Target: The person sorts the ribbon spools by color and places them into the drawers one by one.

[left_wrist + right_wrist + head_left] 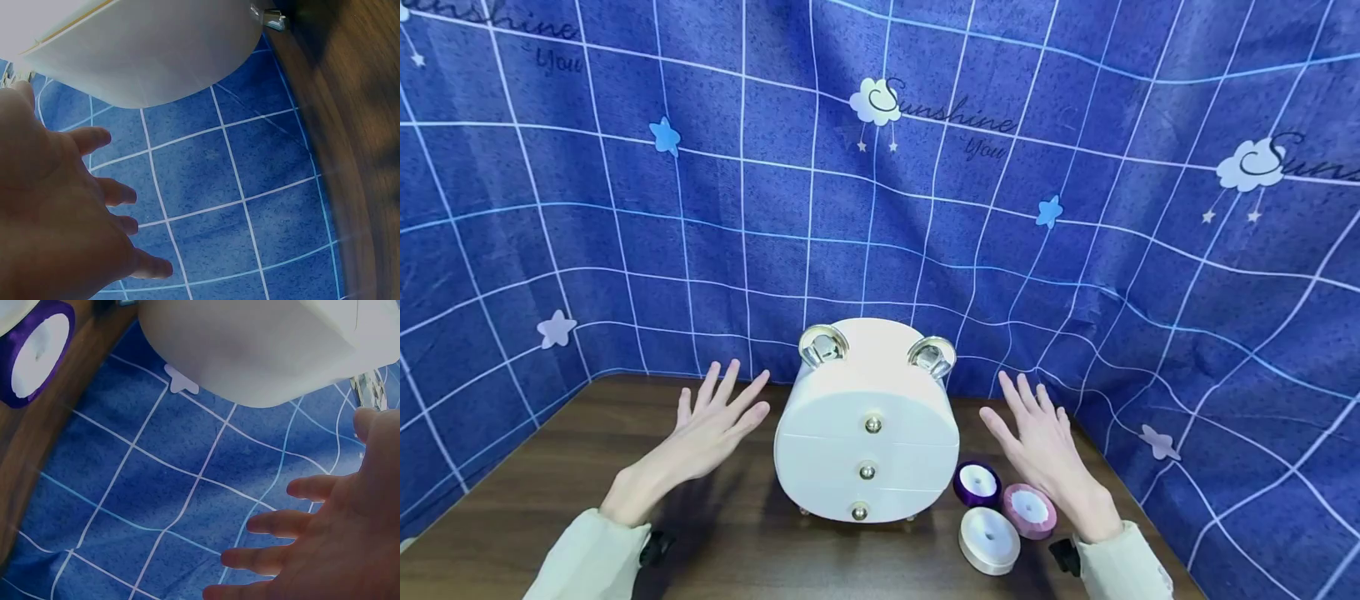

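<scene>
A white rounded box (820, 454) with three drawer fronts, each with a round metallic knob (867, 472), stands on short feet at the middle of the table. Two gold-rimmed, mirror-like ears (823, 344) top it. My left hand (711, 429) hovers to its left, fingers spread and holding nothing. On the other side, my right hand (1041, 437) is raised with straight, spread fingers, also without anything in it. Below that hand lie three ribbon spools: a purple one (977, 483), a pink one (1030, 510) and a white one (989, 542). Both wrist views show the box's curved side beside the fingers.
The dark wooden table (730, 542) runs back to a blue cloth (775, 208) with a white grid, stars and clouds, which hangs behind it and along the sides. The ribbon spools sit close together by the box's front right.
</scene>
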Demonstrator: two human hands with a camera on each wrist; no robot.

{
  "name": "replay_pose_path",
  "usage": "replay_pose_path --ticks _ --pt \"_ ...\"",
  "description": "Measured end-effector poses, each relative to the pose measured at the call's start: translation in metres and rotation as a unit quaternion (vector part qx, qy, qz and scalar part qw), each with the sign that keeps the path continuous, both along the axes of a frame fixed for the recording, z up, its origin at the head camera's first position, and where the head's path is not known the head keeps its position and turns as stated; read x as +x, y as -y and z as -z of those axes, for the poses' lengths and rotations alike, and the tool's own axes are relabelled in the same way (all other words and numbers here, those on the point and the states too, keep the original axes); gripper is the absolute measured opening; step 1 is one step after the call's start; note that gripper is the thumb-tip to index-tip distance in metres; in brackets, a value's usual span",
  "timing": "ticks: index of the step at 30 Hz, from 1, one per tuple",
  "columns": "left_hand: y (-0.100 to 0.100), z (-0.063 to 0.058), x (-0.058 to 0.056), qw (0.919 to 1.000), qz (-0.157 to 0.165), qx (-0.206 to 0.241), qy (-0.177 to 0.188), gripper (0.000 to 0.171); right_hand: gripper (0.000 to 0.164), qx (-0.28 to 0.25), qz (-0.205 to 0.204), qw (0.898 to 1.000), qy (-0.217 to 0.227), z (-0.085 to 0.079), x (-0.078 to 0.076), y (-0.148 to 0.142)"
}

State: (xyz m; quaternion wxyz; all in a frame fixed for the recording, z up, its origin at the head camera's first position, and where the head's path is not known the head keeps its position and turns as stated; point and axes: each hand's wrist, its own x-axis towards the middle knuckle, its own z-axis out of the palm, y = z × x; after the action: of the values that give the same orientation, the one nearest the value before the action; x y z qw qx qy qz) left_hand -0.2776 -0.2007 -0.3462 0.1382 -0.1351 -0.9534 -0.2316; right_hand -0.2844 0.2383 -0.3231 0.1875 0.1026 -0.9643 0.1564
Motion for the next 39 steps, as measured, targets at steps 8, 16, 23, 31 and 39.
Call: replay_pose_path --ticks 8,16,23,31,39 --pt "-0.003 -0.004 -0.001 0.9996 0.007 0.021 -0.018 0.060 0.072 0.006 -0.011 1.000 -0.007 0.001 0.001 0.000" --pt "-0.020 -0.022 -0.001 0.9817 0.071 0.121 -0.129 0.044 0.066 -0.003 -0.030 0.999 -0.042 -0.001 0.009 0.006" --pt "-0.046 -0.041 -0.004 0.9493 0.102 0.159 -0.252 0.021 0.024 -0.028 -0.072 0.975 -0.210 -0.007 0.022 0.026" --pt "-0.068 -0.043 -0.006 0.9455 0.082 0.168 -0.266 0.009 0.014 -0.211 -0.224 0.937 -0.164 -0.006 0.041 0.071" --pt "-0.073 -0.044 -0.006 0.9452 0.076 0.168 -0.269 0.010 0.052 -0.427 -0.278 0.805 0.304 -0.001 0.042 0.119"
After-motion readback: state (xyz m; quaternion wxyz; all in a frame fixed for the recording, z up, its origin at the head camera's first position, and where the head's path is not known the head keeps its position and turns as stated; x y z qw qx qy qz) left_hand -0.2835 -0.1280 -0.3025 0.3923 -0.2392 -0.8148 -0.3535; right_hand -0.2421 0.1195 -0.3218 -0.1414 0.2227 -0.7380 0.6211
